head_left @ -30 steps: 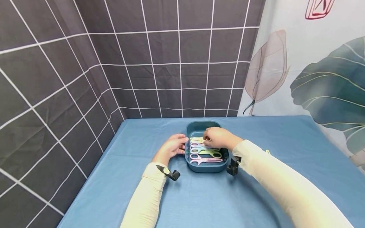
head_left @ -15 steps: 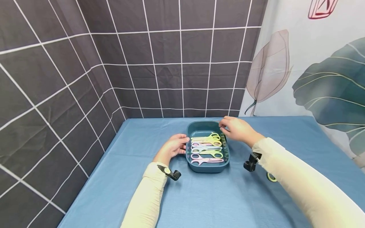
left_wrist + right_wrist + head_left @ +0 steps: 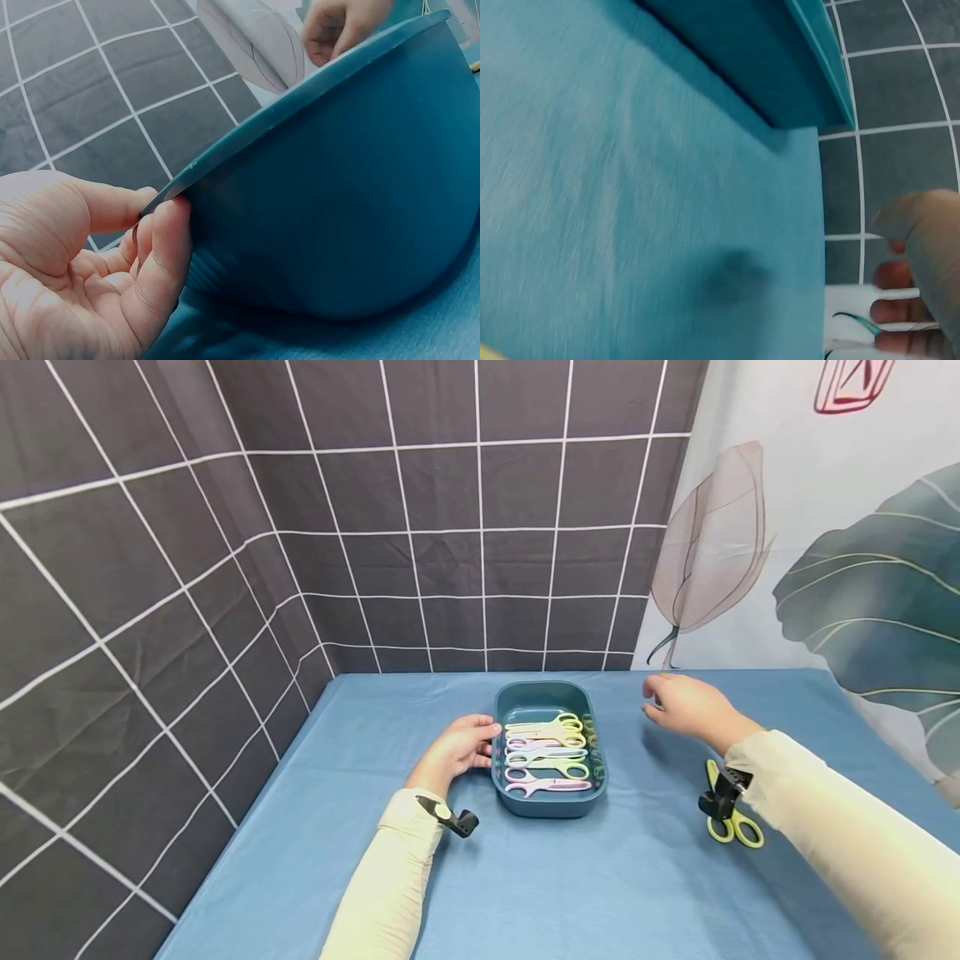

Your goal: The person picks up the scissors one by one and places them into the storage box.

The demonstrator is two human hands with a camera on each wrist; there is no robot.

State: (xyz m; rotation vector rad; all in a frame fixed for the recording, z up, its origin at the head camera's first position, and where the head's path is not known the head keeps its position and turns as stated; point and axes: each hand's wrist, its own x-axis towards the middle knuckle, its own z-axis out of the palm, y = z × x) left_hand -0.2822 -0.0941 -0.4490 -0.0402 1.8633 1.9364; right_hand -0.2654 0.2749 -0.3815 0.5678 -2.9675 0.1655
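My left hand (image 3: 457,748) pinches the left rim of a blue-green plastic basket (image 3: 550,807) between thumb and fingers. Close up in the left wrist view, the thumb lies over the basket's rim (image 3: 315,94) and the fingers bend beneath it. Several pastel scissors (image 3: 546,752) lie crosswise in the basket, stacked in a row from front to back. To the right of the basket, above the cloth, my right hand (image 3: 690,706) hangs with loosely curled fingers and holds nothing. Beneath the right wrist lies a yellow-green pair of scissors (image 3: 735,827), partly hidden by the black wrist camera.
A blue cloth (image 3: 570,893) covers the table. Its back edge meets a dark tiled-pattern curtain (image 3: 450,552), which also runs along the left side. A white leaf-print curtain (image 3: 720,552) hangs at the back right.
My right hand has left the basket and moved right, over the table. The yellow-green scissors on the cloth have come into view from behind the arm. The left hand stays on the rim.
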